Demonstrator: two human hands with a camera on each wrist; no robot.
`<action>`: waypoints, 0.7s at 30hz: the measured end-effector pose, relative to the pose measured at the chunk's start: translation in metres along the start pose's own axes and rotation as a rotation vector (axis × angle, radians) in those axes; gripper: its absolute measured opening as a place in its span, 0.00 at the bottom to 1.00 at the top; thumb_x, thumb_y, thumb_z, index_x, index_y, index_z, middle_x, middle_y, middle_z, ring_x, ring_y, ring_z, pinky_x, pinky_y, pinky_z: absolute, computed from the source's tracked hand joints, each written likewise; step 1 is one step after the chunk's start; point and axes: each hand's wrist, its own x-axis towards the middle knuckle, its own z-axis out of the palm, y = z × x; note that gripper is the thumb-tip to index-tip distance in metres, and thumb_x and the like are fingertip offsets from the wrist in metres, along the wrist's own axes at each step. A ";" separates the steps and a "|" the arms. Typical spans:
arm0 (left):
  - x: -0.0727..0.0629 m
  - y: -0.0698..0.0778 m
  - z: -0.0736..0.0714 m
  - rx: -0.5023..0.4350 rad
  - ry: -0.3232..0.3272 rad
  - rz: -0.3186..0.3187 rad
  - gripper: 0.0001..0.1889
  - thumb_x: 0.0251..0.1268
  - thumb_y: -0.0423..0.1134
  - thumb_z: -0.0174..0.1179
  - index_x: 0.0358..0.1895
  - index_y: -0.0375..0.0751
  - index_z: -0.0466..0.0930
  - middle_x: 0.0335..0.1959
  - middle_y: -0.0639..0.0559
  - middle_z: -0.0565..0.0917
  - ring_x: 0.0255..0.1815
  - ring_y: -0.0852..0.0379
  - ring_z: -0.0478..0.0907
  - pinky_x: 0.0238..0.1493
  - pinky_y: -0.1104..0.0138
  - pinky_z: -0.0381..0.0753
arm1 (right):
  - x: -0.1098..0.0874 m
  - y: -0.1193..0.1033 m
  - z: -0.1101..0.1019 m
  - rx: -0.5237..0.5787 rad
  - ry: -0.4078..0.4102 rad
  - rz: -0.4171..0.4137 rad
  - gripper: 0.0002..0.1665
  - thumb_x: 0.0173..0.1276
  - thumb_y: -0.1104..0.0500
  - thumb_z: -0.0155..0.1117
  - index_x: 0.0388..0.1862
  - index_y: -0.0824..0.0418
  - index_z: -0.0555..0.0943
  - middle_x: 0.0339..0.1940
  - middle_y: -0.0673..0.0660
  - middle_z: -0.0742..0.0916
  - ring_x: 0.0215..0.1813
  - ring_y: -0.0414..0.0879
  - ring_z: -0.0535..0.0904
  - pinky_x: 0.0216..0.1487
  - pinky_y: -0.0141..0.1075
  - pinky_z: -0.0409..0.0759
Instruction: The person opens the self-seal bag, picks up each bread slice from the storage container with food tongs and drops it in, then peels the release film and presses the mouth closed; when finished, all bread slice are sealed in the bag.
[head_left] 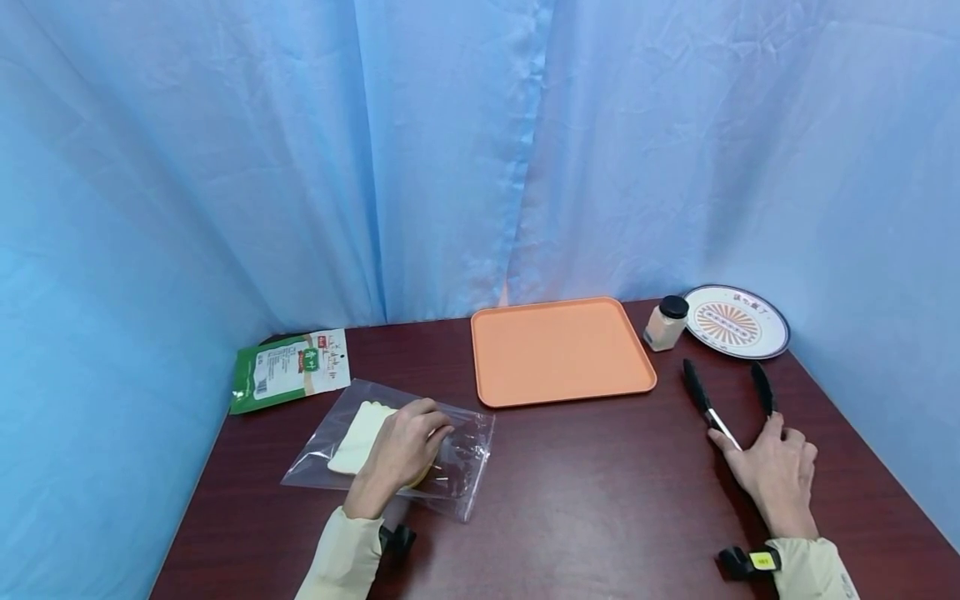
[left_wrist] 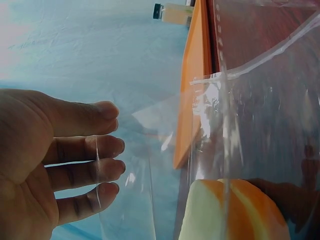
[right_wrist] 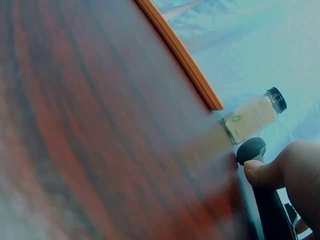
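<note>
Left grip [head_left: 405, 437] pinches the bag's [head_left: 471, 442] film, right grip [head_left: 780, 475] holds the tongs [head_left: 697, 387]; bag and tongs lie on the counter [head_left: 570, 492] left and right. Slippery film could slide free and sag onto the bread [head_left: 358, 437]; wide-splayed tongs, pushed forward, could knock the jar [head_left: 666, 327]. Lengthwise the bag runs roughly left-right, its zip end pointing right; the tongs point away.

There are one clear plastic bag [head_left: 468, 450], one pair of black-and-silver tongs [head_left: 697, 392], one rectangular orange tray [head_left: 562, 354], one round white plate [head_left: 767, 332], one black-capped clear jar [head_left: 665, 327] and one green-white packet [head_left: 291, 371]. The pale bread-like slices [head_left: 363, 437] I cannot count surely.
</note>
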 end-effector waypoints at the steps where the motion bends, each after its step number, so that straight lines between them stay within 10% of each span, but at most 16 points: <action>1: 0.000 0.000 0.000 -0.001 -0.001 -0.003 0.03 0.58 0.37 0.72 0.33 0.43 0.89 0.31 0.55 0.84 0.31 0.60 0.80 0.34 0.66 0.82 | 0.000 0.000 -0.001 -0.001 0.002 0.000 0.61 0.66 0.33 0.62 0.70 0.84 0.53 0.59 0.90 0.66 0.57 0.83 0.60 0.55 0.66 0.66; 14: 0.000 0.001 0.000 0.002 -0.017 -0.014 0.02 0.58 0.38 0.72 0.34 0.46 0.90 0.31 0.56 0.84 0.31 0.61 0.80 0.34 0.67 0.82 | -0.003 -0.009 -0.016 -0.067 -0.099 0.034 0.76 0.60 0.19 0.54 0.76 0.79 0.40 0.64 0.91 0.59 0.57 0.88 0.59 0.48 0.76 0.61; 21: -0.001 -0.001 -0.001 0.004 0.002 0.031 0.03 0.56 0.37 0.73 0.33 0.45 0.90 0.31 0.55 0.84 0.32 0.60 0.81 0.34 0.66 0.82 | -0.016 -0.046 -0.021 0.044 0.099 -0.153 0.49 0.69 0.40 0.62 0.73 0.72 0.59 0.66 0.83 0.64 0.60 0.83 0.59 0.49 0.74 0.57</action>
